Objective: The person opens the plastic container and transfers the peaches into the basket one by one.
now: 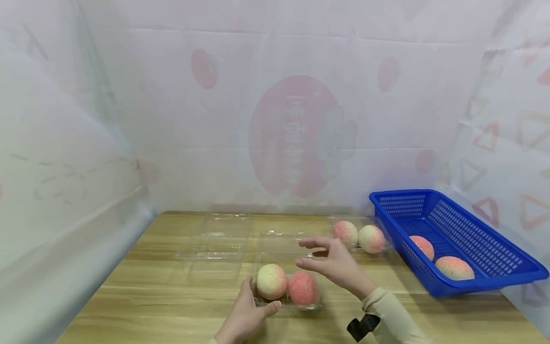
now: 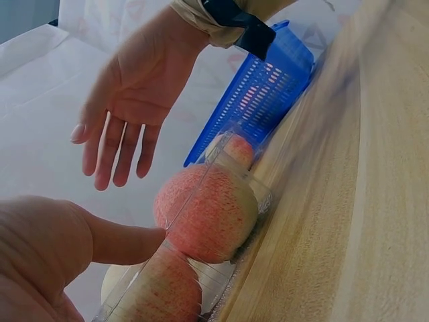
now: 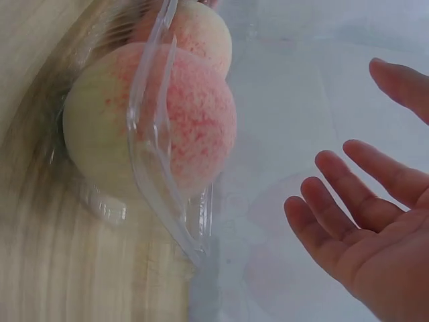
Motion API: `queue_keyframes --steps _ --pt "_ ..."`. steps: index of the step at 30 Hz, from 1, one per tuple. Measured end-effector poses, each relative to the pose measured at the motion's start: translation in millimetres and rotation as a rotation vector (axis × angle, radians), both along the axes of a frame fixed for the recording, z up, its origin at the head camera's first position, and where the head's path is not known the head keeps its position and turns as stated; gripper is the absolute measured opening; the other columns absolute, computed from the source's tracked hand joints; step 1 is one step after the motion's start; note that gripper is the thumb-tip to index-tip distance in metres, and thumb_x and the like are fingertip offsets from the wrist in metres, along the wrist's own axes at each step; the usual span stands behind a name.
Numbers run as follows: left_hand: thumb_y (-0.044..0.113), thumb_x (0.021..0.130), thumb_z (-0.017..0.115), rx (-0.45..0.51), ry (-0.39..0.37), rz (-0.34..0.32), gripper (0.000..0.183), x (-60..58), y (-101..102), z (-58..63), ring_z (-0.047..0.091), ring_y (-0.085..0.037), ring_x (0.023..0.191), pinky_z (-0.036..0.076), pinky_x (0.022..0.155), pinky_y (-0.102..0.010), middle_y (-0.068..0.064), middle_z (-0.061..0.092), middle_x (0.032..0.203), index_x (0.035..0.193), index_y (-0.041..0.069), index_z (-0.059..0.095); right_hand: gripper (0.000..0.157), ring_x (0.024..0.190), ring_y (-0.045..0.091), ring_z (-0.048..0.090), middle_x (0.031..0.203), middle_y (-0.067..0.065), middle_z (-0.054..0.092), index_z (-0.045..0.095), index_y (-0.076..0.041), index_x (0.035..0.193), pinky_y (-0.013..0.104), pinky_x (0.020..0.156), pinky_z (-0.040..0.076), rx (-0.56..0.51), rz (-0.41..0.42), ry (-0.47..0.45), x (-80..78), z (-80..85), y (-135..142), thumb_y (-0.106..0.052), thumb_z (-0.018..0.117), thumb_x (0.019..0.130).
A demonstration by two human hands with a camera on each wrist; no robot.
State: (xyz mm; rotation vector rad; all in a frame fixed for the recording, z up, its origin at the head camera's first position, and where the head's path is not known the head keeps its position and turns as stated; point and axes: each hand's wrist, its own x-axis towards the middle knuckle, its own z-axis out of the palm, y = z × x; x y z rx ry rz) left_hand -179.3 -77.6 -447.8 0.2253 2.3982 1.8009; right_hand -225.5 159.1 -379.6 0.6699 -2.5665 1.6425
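Note:
A clear plastic clamshell box (image 1: 319,306) stands at the front middle of the table with its lid laid back. Side by side in it sit a pale yellow-pink peach (image 1: 271,282) and a redder peach (image 1: 304,288). My left hand (image 1: 247,308) grips the box's left end, the thumb on its near rim beside the paler peach. Above the box and to its right, my right hand (image 1: 334,265) hovers with spread fingers (image 3: 362,201) and holds nothing. In the left wrist view, the redder peach (image 2: 208,211) shows behind the rim.
A blue basket (image 1: 507,243) at the right holds two peaches (image 1: 454,268). Left of the basket, another clear box contains two more peaches (image 1: 371,239). Clear plastic boxes (image 1: 215,246) lie open at the back left. Printed white sheeting (image 1: 172,119) surrounds the table.

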Motion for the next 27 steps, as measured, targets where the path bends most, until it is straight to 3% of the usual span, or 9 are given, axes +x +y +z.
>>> queue_keyframes --steps 7,13,20,27 --pt "0.017 0.083 0.081 0.015 -0.006 0.007 0.096 -0.7 -0.6 0.3 0.042 -0.051 0.124 0.029 0.098 -0.071 -0.036 0.046 0.133 0.142 -0.019 0.015 0.046 0.111 0.034 0.06 0.125 0.008 0.063 0.068 -0.01 0.123 0.041 0.091 0.053 -0.095 -0.041 -0.132 0.1 -7.4 -0.9 -0.03 0.081 0.083" --pt "0.016 0.082 0.082 0.007 -0.006 0.025 0.096 -1.0 1.2 -1.5 0.04 -0.052 0.126 0.028 0.1 -0.071 -0.038 0.044 0.135 0.143 -0.018 0.017 0.046 0.111 0.034 0.06 0.121 0.009 0.065 0.068 -0.006 0.121 0.042 0.091 0.052 -0.104 -0.065 -0.183 4.6 -14.2 -0.9 -0.03 0.081 0.083" --pt "0.019 0.082 0.082 -0.016 -0.019 0.026 0.099 -2.8 0.5 -2.1 0.041 -0.051 0.125 0.03 0.099 -0.07 -0.039 0.043 0.135 0.143 -0.019 0.015 0.043 0.113 0.027 0.058 0.118 0.007 0.067 0.067 -0.003 0.12 0.041 0.094 0.05 -0.097 -0.084 -0.157 12.6 -22.5 -0.5 -0.023 0.08 0.084" --pt "0.023 0.082 0.082 -0.055 -0.045 0.041 0.1 -5.0 1.1 -3.4 0.039 -0.055 0.125 0.031 0.098 -0.07 -0.042 0.041 0.134 0.142 -0.021 0.015 0.046 0.114 0.034 0.058 0.119 0.012 0.066 0.065 0.001 0.123 0.041 0.094 0.051 -0.118 -0.103 -0.147 22.0 -29.7 1.2 -0.019 0.08 0.085"
